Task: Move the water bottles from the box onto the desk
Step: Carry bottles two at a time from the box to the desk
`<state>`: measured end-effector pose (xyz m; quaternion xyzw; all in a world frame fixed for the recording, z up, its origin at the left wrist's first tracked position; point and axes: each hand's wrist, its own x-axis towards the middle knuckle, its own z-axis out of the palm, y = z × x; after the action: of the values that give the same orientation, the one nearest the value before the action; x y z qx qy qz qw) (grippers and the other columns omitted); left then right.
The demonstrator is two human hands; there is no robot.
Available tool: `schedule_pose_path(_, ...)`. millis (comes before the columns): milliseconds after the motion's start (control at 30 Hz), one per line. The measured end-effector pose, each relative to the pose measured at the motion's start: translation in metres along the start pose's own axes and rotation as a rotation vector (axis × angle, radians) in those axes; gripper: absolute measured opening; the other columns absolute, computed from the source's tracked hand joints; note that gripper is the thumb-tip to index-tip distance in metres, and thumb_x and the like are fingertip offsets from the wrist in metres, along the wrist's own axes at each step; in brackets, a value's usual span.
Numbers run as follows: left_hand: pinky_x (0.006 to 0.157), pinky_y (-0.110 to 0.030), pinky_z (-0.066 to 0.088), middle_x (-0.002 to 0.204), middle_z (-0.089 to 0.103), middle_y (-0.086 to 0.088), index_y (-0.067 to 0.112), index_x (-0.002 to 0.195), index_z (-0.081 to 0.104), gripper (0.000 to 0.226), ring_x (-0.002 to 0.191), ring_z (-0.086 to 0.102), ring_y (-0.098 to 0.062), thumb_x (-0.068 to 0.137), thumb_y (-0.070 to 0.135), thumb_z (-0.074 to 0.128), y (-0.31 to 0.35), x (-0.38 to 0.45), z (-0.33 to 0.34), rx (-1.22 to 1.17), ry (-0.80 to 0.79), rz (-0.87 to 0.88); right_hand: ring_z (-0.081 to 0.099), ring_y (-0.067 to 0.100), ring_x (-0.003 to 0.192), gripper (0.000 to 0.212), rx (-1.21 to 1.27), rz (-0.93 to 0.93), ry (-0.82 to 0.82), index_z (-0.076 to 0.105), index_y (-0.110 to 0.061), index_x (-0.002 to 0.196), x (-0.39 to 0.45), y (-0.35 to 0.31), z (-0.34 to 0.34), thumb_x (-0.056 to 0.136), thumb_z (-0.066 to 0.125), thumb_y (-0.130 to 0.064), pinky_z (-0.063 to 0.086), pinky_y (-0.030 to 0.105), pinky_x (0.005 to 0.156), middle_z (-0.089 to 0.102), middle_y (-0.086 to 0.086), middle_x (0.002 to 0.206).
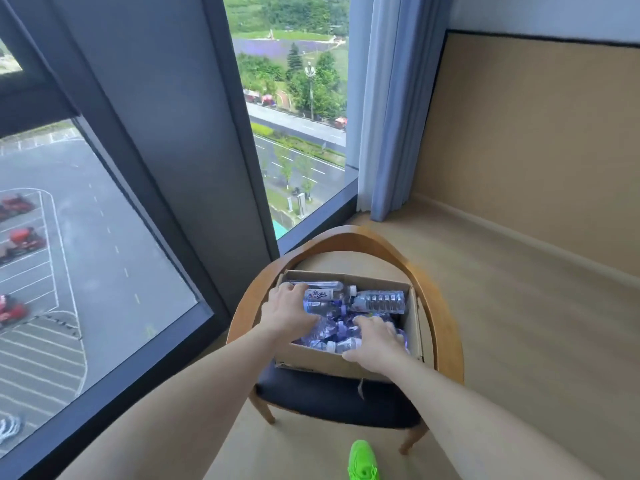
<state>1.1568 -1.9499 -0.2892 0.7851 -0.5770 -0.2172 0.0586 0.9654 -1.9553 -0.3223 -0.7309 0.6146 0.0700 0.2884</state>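
- Head view: my left hand and right hand are both down in the cardboard box on the chair.
- Fingers curl over water bottles; whether they're properly gripping, I can't tell.
- Box looks full, no counter in sight — I reckon nearly everything's left to do.

Left arm: bare, stretched forward and down from the lower left, elbow nearly straight. Left hand: back facing up, fingers bent downward and spread, fingertips curled over what lies beneath them; thumb hidden below the palm. Grip cannot be told for certain.

Right arm: bare, stretched forward from the lower right, converging toward the left arm. Right hand: back facing up, just beside and slightly nearer than the left hand, fingers curled downward, thumb pointing toward the left hand. Whether it holds anything cannot be told.
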Motion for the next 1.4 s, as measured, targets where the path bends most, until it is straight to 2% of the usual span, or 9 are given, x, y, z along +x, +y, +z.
schedule_pose_path(200, 0.116, -0.047, 0.038, 0.159, 0.039, -0.006, 0.025, 0.157, 0.035, 0.077, 0.146, 0.032, -0.029, 0.090, 0.040, 0.070, 0.013, 0.059, 0.022, 0.042, -0.074, -0.044, 0.038, 0.031, 0.136, 0.079, 0.023, -0.022, -0.099, 0.034, -0.031, 0.151, 0.078, 0.018, -0.008, 0.083, 0.066, -0.055, 0.037, 0.050, 0.107, 0.043, 0.004, 0.149)
schedule_pose_path(400, 0.112, -0.044, 0.041, 0.159, 0.040, -0.003, 0.029, 0.156, 0.036, 0.073, 0.144, 0.034, -0.027, 0.092, 0.041, 0.070, 0.004, 0.102, 0.055, 0.025, -0.146, -0.088, 0.039, 0.034, 0.137, 0.081, -0.004, 0.030, -0.227, 0.036, -0.028, 0.151, 0.128, 0.029, 0.010, 0.082, 0.068, -0.057, 0.036, 0.052, 0.109, 0.043, 0.006, 0.150)
schedule_pose_path(567, 0.111, -0.045, 0.041, 0.159, 0.040, -0.006, 0.022, 0.155, 0.039, 0.073, 0.145, 0.033, -0.029, 0.090, 0.036, 0.069, -0.008, 0.157, 0.073, 0.061, -0.201, -0.058, 0.039, 0.035, 0.137, 0.082, -0.001, 0.074, -0.282, 0.037, -0.028, 0.150, 0.167, 0.033, 0.025, 0.081, 0.072, -0.055, 0.037, 0.052, 0.109, 0.045, 0.006, 0.147)
schedule_pose_path(733, 0.112, -0.040, 0.037, 0.153, 0.043, -0.008, 0.017, 0.151, 0.043, 0.071, 0.142, 0.035, -0.029, 0.088, 0.032, 0.071, -0.023, 0.202, 0.096, 0.073, -0.290, 0.036, 0.042, 0.035, 0.132, 0.064, -0.049, 0.126, -0.443, 0.050, -0.024, 0.137, 0.185, 0.026, 0.055, 0.081, 0.071, -0.048, 0.040, 0.048, 0.102, 0.049, 0.009, 0.136)
schedule_pose_path(800, 0.112, -0.039, 0.038, 0.150, 0.045, -0.007, 0.016, 0.147, 0.046, 0.069, 0.141, 0.038, -0.029, 0.085, 0.032, 0.073, -0.029, 0.219, 0.101, 0.101, -0.319, 0.092, 0.039, 0.035, 0.131, 0.058, -0.119, 0.123, -0.502, 0.054, -0.021, 0.133, 0.189, 0.021, 0.067, 0.083, 0.068, -0.046, 0.039, 0.049, 0.102, 0.045, 0.012, 0.137)
schedule_pose_path(900, 0.114, -0.041, 0.039, 0.147, 0.049, -0.004, 0.017, 0.146, 0.048, 0.069, 0.137, 0.043, -0.027, 0.085, 0.034, 0.075, -0.034, 0.238, 0.106, 0.155, -0.324, 0.149, 0.032, 0.037, 0.131, 0.039, -0.274, 0.098, -0.574, 0.059, -0.017, 0.124, 0.198, 0.018, 0.075, 0.088, 0.060, -0.033, 0.033, 0.053, 0.106, 0.036, 0.015, 0.142)
schedule_pose_path(1067, 0.114, -0.048, 0.037, 0.144, 0.049, -0.002, 0.020, 0.147, 0.044, 0.076, 0.133, 0.042, -0.030, 0.082, 0.038, 0.080, -0.040, 0.256, 0.117, 0.272, -0.310, 0.201, 0.032, 0.037, 0.124, 0.037, -0.471, 0.014, -0.704, 0.061, -0.016, 0.120, 0.217, 0.017, 0.077, 0.086, 0.060, -0.028, 0.032, 0.058, 0.103, 0.033, 0.014, 0.133)
schedule_pose_path(1233, 0.102, -0.048, 0.042, 0.138, 0.049, -0.002, 0.020, 0.141, 0.042, 0.078, 0.123, 0.042, -0.030, 0.077, 0.032, 0.085, -0.044, 0.261, 0.123, 0.368, -0.298, 0.270, 0.034, 0.040, 0.114, 0.033, -0.636, -0.036, -0.639, 0.062, -0.015, 0.118, 0.213, 0.005, 0.093, 0.085, 0.059, -0.019, 0.038, 0.057, 0.096, 0.034, 0.016, 0.126)
schedule_pose_path(1400, 0.093, -0.049, 0.045, 0.135, 0.044, -0.003, 0.018, 0.136, 0.044, 0.070, 0.119, 0.041, -0.031, 0.078, 0.019, 0.083, -0.044, 0.263, 0.123, 0.414, -0.282, 0.299, 0.036, 0.038, 0.112, 0.034, -0.606, -0.058, -0.579, 0.061, -0.017, 0.116, 0.212, 0.009, 0.095, 0.083, 0.062, -0.021, 0.040, 0.053, 0.094, 0.036, 0.016, 0.125)
